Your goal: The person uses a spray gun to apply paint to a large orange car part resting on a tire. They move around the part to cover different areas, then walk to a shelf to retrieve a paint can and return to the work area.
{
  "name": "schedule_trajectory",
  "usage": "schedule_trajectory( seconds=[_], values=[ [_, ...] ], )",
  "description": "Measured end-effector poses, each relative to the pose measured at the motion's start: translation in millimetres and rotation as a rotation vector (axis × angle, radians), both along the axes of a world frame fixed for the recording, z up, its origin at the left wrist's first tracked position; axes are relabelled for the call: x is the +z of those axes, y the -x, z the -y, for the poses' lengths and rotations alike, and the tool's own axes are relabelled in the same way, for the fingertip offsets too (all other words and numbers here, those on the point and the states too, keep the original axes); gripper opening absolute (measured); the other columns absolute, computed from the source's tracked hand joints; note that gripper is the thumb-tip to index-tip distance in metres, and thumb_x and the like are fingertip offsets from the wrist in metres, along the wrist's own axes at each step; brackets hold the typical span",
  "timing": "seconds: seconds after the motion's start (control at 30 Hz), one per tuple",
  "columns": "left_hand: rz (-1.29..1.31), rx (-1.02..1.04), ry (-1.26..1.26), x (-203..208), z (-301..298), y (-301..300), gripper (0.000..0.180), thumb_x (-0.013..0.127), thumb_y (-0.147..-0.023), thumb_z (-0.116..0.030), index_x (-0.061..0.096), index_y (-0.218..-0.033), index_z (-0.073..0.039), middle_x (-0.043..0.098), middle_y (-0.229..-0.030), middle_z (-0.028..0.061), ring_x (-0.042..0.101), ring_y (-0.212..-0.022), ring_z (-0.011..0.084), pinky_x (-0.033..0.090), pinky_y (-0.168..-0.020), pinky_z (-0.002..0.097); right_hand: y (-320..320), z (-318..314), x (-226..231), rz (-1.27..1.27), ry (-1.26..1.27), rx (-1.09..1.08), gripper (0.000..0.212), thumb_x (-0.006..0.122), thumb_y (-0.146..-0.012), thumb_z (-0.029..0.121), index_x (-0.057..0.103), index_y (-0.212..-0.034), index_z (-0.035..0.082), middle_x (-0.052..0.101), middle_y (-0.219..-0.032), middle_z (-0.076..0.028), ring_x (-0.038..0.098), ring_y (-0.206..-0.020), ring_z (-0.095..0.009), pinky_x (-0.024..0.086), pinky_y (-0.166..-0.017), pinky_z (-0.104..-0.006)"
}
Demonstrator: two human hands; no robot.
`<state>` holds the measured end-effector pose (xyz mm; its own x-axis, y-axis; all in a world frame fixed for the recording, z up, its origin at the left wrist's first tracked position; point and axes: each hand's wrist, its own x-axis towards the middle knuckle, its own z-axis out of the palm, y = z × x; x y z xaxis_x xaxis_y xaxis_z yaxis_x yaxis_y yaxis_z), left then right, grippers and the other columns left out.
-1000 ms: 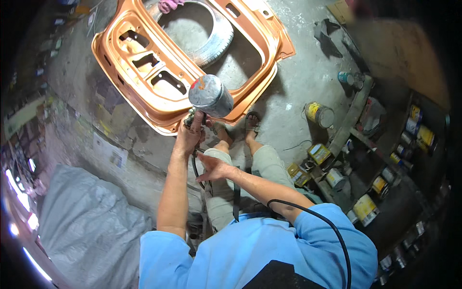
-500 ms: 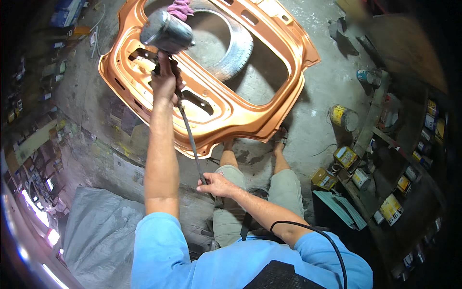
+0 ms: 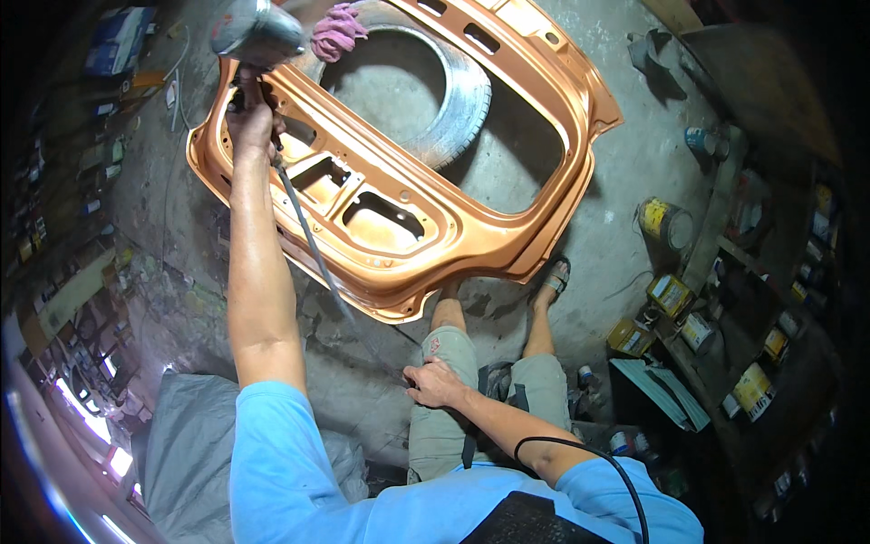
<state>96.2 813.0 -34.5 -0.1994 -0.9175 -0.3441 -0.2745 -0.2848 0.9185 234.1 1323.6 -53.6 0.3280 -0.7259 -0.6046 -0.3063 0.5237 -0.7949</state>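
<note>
Closest to my head camera, I have a light blue shirt [image 3: 408, 519], with a thin black cable [image 3: 634, 494] looping across its right sleeve. Just beyond it, the right hand [image 3: 437, 383] is over the khaki cloth shorts [image 3: 435, 431], its fingers curled. A dark, flexible hose [image 3: 313, 243] slants down toward it, blurring at that end, so I cannot tell whether the fingers hold it.

At the end of its outstretched arm, I see the left hand [image 3: 254, 127] wrapped around the grip of a dark spray gun with a rounded silver metal cup [image 3: 258, 34]. The hose trails from below that grip. In my view the cup overlaps the far left end of a copper-orange metal vehicle door panel [image 3: 503, 238], which lies ahead of the feet.

Through the panel's large opening I see a grey-smeared black rubber tyre [image 3: 471, 100]. A crumpled pink cloth [image 3: 337, 34] is near the cup, at the tyre's left side.
</note>
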Motion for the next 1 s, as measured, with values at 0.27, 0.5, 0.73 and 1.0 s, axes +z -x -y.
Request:
schedule_trajectory(
  seconds=[0.27,0.5,0.73,1.0],
  values=[
    [0.058,-0.431,-0.182,-11,-110,-9,0.052,0.068,-0.095,-0.061,0.064,-0.085,-0.01,0.055,-0.063,-0.0052,0.045,-0.046,0.0032,0.034,-0.041,0.0213,-4,-22,0,0.041,-0.011,0.186,0.035,0.068,-0.086,0.034,0.066,-0.115,0.014,0.077,-0.093,-0.011,0.071,-0.099,-0.031,0.039,-0.108,-0.0478],
    [-0.002,-0.832,-0.293,-18,-176,-12,0.059,0.065,-0.093,-0.067,0.064,-0.078,-0.009,0.055,-0.062,-0.0038,0.049,-0.052,0.006,0.037,-0.048,0.0239,-5,-34,-1,0.021,0.007,0.214,0.035,0.066,-0.085,0.034,0.068,-0.115,0.016,0.076,-0.093,-0.009,0.07,-0.1,-0.029,0.041,-0.102,-0.0438],
    [-0.004,-0.461,-0.125,-18,-104,-1,0.052,0.068,-0.093,-0.065,0.065,-0.099,-0.014,0.056,-0.07,-0.0054,0.045,-0.053,0.002,0.034,-0.047,0.0184,3,-22,-2,0.042,0.026,0.108,0.034,0.065,-0.086,0.031,0.067,-0.113,0.011,0.075,-0.093,-0.012,0.069,-0.101,-0.031,0.041,-0.1,-0.0434],
    [0.088,-0.057,0.182,5,3,36,0.059,0.06,-0.098,-0.065,0.055,-0.081,-0.008,0.051,-0.062,-0.0011,0.043,-0.041,0.0078,0.033,-0.038,0.0254,14,3,-3,-0.011,-0.003,-0.117,0.038,0.064,-0.091,0.03,0.06,-0.12,0.006,0.072,-0.097,-0.021,0.068,-0.107,-0.036,0.043,-0.101,-0.0494]
  ],
)
